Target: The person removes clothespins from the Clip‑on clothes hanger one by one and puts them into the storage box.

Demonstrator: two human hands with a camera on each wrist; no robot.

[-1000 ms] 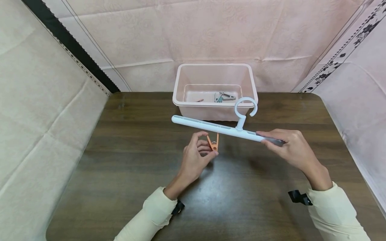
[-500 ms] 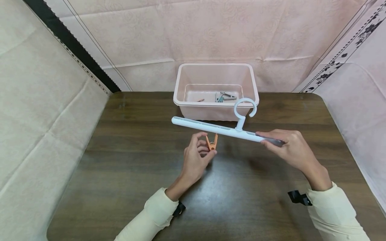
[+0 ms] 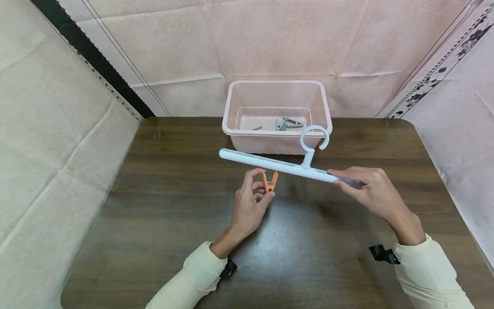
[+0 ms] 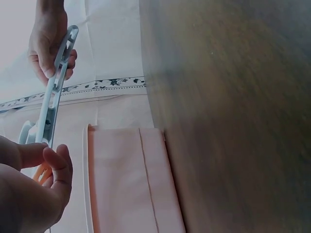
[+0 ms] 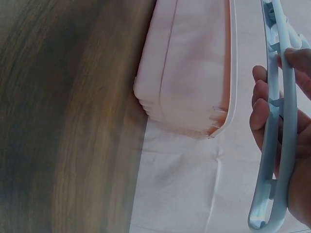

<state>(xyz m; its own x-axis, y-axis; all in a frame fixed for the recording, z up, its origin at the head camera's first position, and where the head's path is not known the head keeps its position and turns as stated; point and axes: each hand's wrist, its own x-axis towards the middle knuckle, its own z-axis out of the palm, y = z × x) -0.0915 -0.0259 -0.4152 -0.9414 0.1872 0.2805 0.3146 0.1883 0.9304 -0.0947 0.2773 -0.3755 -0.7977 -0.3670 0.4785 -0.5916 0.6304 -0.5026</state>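
Observation:
My right hand [image 3: 366,186] grips one end of a light blue plastic hanger [image 3: 285,166], held up above the table with its round hook [image 3: 314,134] pointing upward. In the right wrist view the hanger [image 5: 287,121] shows as a slotted bar with the fingers wrapped behind it. Between thumb and fingers of my left hand [image 3: 251,201] is an orange clothespin [image 3: 269,183], its two prongs spread toward the hanger bar. Much of that clothespin [image 4: 43,172] is covered by the fingers in the left wrist view.
A pale pink plastic bin [image 3: 276,145] stands at the back of the brown wooden table [image 3: 185,240], with several small grey and teal clips [image 3: 287,124] on its floor. Light patterned cloth [image 3: 278,43] hangs behind and on both sides.
The left hand has drawn the orange clothespin slightly to the left under the hanger bar, and the pin has turned a little. The right hand and the hanger stay almost where they were.

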